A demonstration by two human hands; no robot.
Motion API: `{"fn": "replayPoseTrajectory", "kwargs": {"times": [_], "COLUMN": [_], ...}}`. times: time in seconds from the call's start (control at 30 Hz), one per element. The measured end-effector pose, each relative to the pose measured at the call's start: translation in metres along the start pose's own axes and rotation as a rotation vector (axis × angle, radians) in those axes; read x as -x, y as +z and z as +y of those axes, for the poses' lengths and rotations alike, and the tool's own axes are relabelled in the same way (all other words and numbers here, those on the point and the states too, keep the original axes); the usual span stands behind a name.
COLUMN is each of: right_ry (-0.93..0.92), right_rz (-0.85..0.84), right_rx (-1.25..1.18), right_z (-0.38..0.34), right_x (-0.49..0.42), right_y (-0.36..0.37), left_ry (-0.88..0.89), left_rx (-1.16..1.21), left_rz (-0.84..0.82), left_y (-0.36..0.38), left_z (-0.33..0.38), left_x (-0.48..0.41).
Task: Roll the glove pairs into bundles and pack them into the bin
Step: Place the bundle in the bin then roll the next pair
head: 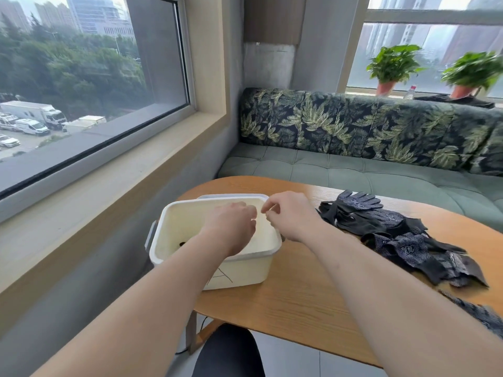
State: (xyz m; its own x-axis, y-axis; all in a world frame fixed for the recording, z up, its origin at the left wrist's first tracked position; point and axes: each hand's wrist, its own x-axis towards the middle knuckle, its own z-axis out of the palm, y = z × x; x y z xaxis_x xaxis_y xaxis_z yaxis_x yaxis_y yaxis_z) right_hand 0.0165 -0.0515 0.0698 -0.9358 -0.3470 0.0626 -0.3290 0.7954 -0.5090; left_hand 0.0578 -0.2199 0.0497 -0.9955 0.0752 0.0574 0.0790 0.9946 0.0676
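A cream plastic bin [174,213] stands on the left end of the wooden table [294,295]. My left hand [231,227] reaches down into the bin with loosely curled fingers and holds nothing that I can see. Over the bin's right rim hovers my right hand [288,213], its fingers loosely bent and empty. A small dark patch [181,243] shows at the bin's bottom beside my left forearm. To the right, a pile of dark patterned gloves [392,232] lies flat and unrolled on the table.
One more dark glove [479,314] lies at the table's right edge. A green bench [353,172] with leaf-print cushions runs behind the table. Two potted plants [392,66] sit on the far sill. A dark stool [228,352] is under the table's near edge.
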Motion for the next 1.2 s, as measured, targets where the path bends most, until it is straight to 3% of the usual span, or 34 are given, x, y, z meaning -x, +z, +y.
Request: {"fn": "replayPoseTrajectory", "kwargs": {"times": [0.3,0.5,0.67,1.07,1.2], "right_ry": [0.158,0.29,0.344,0.289,0.278], "right_rz": [0.044,0.02,0.003,0.057,0.148], "right_rx": [0.136,0.181,0.224,0.231,0.274], "right_z": [0.088,0.144,0.183,0.246,0.253], "right_x": [0.027,0.04,0.049,0.041,0.047], "right_y": [-0.02,-0.018,-0.004,0.069,0.083], "left_ry": [0.202,0.244,0.194,0.046,-0.057], "left_rx": [0.017,0.115,0.105,0.083,0.158], "left_rz": [0.121,-0.018,-0.143,-0.177,-0.207], "left_y": [0.015,0.038,0.064,0.14,0.156], "left_z": [0.082,0.135,0.161,0.161,0.164], "left_x": [-0.023,-0.035,-0.041,-0.077,-0.094]}}
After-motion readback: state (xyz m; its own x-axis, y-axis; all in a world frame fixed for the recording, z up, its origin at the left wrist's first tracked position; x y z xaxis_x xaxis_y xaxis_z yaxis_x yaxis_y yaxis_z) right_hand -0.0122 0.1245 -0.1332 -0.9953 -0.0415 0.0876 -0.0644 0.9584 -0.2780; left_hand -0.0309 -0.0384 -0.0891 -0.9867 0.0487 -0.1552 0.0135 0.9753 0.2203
